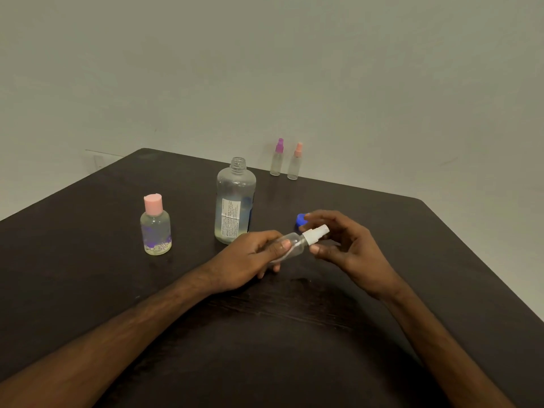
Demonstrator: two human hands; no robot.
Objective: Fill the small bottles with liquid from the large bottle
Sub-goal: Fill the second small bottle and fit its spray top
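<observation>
The large clear bottle [235, 201] stands uncapped at the table's middle, with a white label and some liquid in its lower part. Its blue cap [300, 219] lies to the right, partly behind my fingers. My left hand [250, 257] grips the body of a small clear spray bottle [294, 245], tilted with its white spray top [316, 233] pointing up and right. My right hand [344, 245] has thumb and fingers around that white top. Two small spray bottles stand at the far edge, one with a purple top [277, 157] and one with a pink top [295, 161].
A short round bottle with a pink cap and a purple flower print [155, 226] stands left of the large bottle. The dark wooden table [88, 290] ends against a plain pale wall at the back and drops off at the right.
</observation>
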